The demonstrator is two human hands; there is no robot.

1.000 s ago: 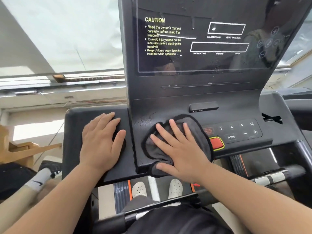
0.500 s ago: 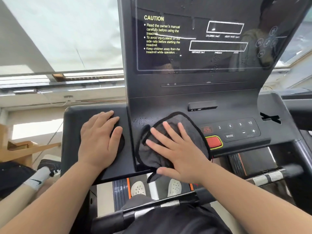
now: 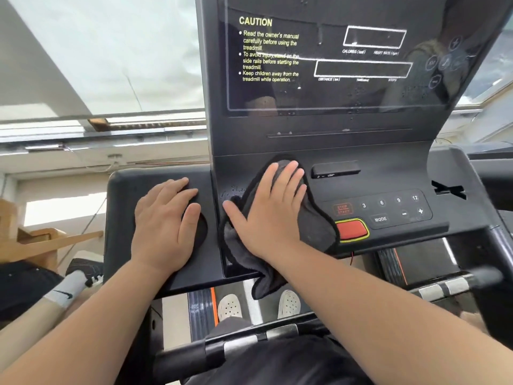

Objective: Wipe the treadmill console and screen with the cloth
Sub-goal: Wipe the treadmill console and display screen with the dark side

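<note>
head view: right hand (image 3: 273,215) lies palm-down on the dark grey cloth (image 3: 315,226), fingers straight and a little spread, thumb out to the left. it presses the cloth onto the sloped face of the console (image 3: 388,173), left of centre. the fingertips reach close to the foot of the upright panel. the cloth is bunched under the palm and one corner hangs over the console's front edge. its right edge meets the left end of the red button (image 3: 352,229).

left hand (image 3: 166,220) rests flat on the console's left wing (image 3: 125,195), fingers relaxed, holding nothing. its thumb lies across a dark oval recess.

surroundings:
- keypad (image 3: 388,209) sits right of the cloth, uncovered, with stop/start, 3, 6, 9, 12, mode, minus and plus.
- small black tab (image 3: 334,169) is just right of the right hand's fingertips, not touching.
- wet specks (image 3: 233,190) on the console face between the two hands.
- screen (image 3: 333,90) above is dark and glossy, with yellow "caution" text, white outlined boxes, droplets and reflections. neither hand nor cloth is on it.
- below the console, two white perforated shoes (image 3: 229,307) stand on the belt.
- handlebar (image 3: 249,343) with silver bands crosses the lower frame.
- far left: another person's leg in a white sock (image 3: 65,290), with a wooden frame (image 3: 41,243) behind it.
</note>
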